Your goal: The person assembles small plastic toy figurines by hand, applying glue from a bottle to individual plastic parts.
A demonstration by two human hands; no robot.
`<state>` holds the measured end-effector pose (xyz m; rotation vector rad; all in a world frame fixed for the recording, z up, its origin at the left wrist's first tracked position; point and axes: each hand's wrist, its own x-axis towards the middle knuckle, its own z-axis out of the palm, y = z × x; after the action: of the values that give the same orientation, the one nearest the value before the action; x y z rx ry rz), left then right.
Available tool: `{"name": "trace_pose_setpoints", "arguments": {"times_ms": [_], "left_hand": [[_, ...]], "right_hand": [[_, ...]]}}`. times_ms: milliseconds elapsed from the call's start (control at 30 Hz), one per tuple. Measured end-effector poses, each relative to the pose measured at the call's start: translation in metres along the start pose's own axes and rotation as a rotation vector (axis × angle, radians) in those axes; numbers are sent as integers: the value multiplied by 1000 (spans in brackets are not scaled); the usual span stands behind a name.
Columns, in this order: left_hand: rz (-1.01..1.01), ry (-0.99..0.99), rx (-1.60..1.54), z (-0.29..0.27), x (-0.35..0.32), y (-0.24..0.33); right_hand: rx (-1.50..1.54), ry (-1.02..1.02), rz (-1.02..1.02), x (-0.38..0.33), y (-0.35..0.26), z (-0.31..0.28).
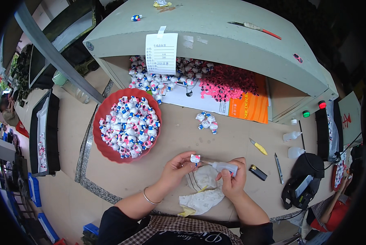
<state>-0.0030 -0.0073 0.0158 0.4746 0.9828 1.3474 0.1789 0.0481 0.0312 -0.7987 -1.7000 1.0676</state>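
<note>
1. A small white figurine with pink and blue markings [195, 158] was held upright between the thumb and fingers of the left hand [177, 167], above the near part of the beige tabletop [179, 128].
2. A translucent squeeze bottle with a thin nozzle [225, 167] was grasped in the right hand [235, 181]; its nozzle was pointed leftward at the figurine, though whether contact was made cannot be told.
3. Crumpled white cloths with yellow edges [202, 201] were spread below and between the two hands.
4. A red, scalloped, round bowl [98, 136], piled with similar figurines, was placed to the left, and a small cluster of white and blue figurines [207, 122] was left beyond the hands.
5. Under the grey-green shelf [215, 34], a heap of white figurines [150, 83] was stored beside a heap of small pink pieces [232, 85], by which an orange printed sheet [252, 107] was partly covered.
6. To the right, a yellow-handled knife [259, 147], a black lighter [258, 172] and a slim grey cutter [279, 168] were laid near one another.
</note>
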Motion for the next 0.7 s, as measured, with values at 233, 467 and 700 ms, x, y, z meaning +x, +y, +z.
{"name": "trace_pose_setpoints", "arguments": {"times_ms": [233, 467, 700], "left_hand": [[39, -10, 61, 0, 1, -1], [29, 0, 54, -1, 1, -1], [37, 7, 34, 2, -1, 1]], "right_hand": [[-134, -33, -93, -3, 6, -7], [64, 30, 12, 1, -1, -2], [16, -57, 38, -3, -1, -5]]}}
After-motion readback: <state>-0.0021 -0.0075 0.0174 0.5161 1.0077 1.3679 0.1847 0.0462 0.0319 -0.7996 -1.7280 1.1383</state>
